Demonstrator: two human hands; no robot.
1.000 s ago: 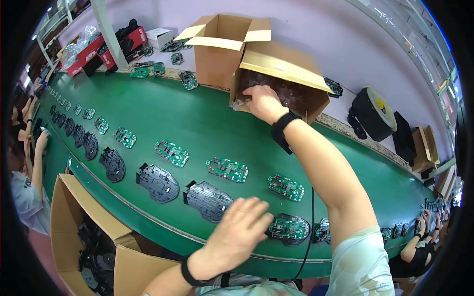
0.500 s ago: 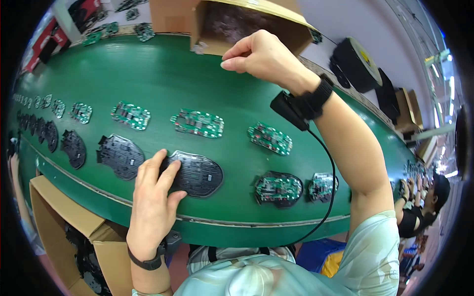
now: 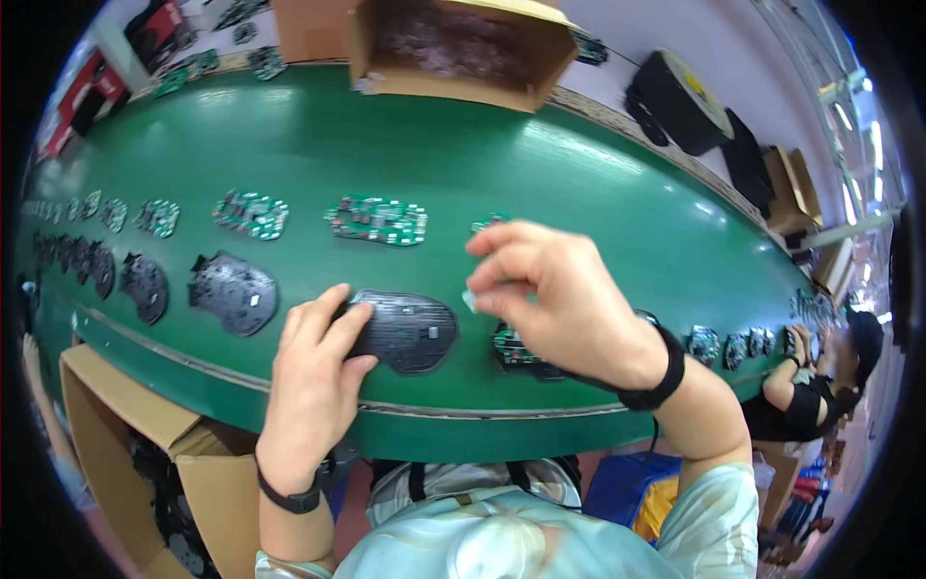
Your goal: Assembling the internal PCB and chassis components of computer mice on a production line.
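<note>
At frame centre, the left hand [image 3: 313,381] presses flat on a matte black ribbed plastic shell [image 3: 405,331] lying on the smooth green surface [image 3: 579,183]. The right hand [image 3: 555,294] pinches a small clear piece [image 3: 469,299] just right of it.

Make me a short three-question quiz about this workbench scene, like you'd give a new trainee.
1. True or false: the left hand rests on a black shell on the green belt.
2. What does the right hand pinch? A) a small clear piece B) a screwdriver C) a red box
3. What stands open at the belt's far edge?

Key: 1 true. 2 A. 3 A cardboard box of clear parts.
</note>
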